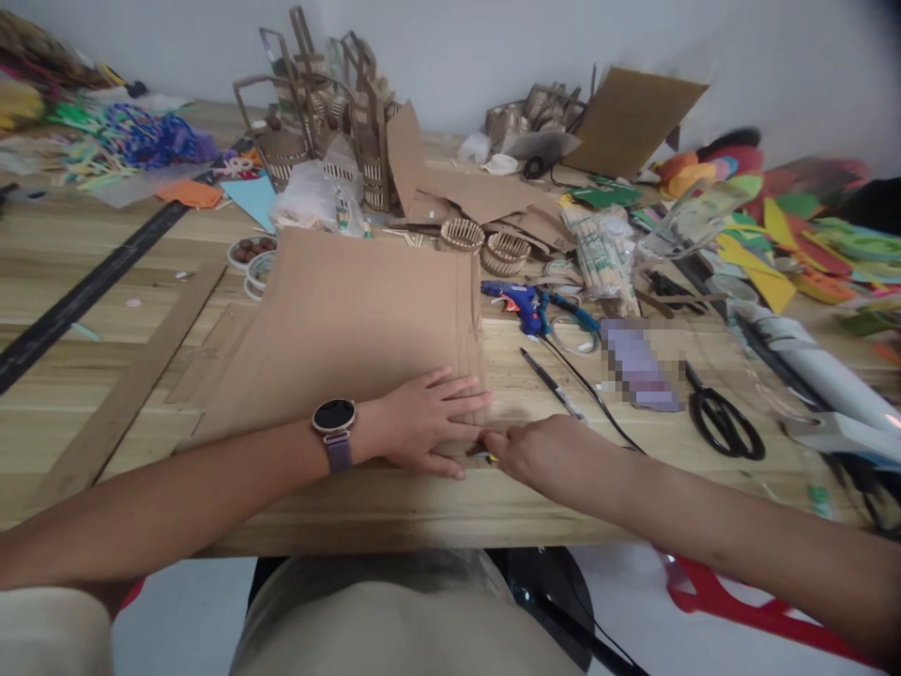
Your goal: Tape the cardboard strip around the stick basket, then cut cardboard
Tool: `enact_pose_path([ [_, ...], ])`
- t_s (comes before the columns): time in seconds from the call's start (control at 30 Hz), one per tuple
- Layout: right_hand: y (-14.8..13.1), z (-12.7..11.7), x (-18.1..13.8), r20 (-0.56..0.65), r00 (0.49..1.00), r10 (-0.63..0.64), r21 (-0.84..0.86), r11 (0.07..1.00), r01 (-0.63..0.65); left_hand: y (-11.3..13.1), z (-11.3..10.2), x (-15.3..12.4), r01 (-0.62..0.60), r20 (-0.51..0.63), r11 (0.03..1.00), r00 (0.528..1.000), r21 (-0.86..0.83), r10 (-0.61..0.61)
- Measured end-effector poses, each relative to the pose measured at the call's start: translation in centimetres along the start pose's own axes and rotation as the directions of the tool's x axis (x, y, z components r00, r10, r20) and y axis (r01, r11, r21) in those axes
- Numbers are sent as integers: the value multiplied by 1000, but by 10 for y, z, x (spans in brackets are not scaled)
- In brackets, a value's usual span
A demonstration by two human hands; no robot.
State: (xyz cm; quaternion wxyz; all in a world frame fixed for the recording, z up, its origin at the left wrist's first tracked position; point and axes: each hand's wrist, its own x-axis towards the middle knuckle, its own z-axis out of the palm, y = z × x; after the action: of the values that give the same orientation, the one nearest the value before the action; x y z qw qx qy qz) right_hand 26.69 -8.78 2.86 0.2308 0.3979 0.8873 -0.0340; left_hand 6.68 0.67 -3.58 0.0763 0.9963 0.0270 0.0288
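Observation:
A large sheet of brown cardboard [366, 310] lies flat on the wooden table, with further cardboard edges visible along its right side. My left hand [440, 422] presses flat on its lower right corner, fingers spread, and wears a watch [334, 418] at the wrist. Close beside those fingertips, my right hand [531, 451] is closed around a utility knife [493, 457]. Only a yellow bit and a dark tip of the knife show, at the cardboard's corner; the fingers hide the rest.
To the right lie a blue glue gun [517, 302], a pen [550, 383], black scissors [725, 422] and a pixelated purple object [640, 366]. Small round baskets [507, 252] stand behind the cardboard. A long black ruler-like strip [91, 272] and cardboard strips [133, 394] lie left. Coloured craft pieces [795, 244] crowd the right.

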Motion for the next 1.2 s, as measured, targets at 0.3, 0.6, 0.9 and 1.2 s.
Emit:
enact_pose_path([
  [0.3, 5, 13, -12, -31, 1000, 3, -63, 998, -5, 0, 4, 0, 13, -47, 999, 999, -49, -16],
  [0.6, 16, 25, -22, -96, 995, 4, 40, 999, 0, 1, 2, -1, 21, -17, 998, 1000, -64, -22],
  [0.9, 22, 29, -27, -86, 996, 4, 105, 995, 5, 1, 2, -1, 21, -36, 997, 999, -73, -23],
  [1.2, 25, 32, -31, -82, 996, 24, 112, 994, -14, 1, 3, -3, 34, -38, 999, 999, -37, -35],
])
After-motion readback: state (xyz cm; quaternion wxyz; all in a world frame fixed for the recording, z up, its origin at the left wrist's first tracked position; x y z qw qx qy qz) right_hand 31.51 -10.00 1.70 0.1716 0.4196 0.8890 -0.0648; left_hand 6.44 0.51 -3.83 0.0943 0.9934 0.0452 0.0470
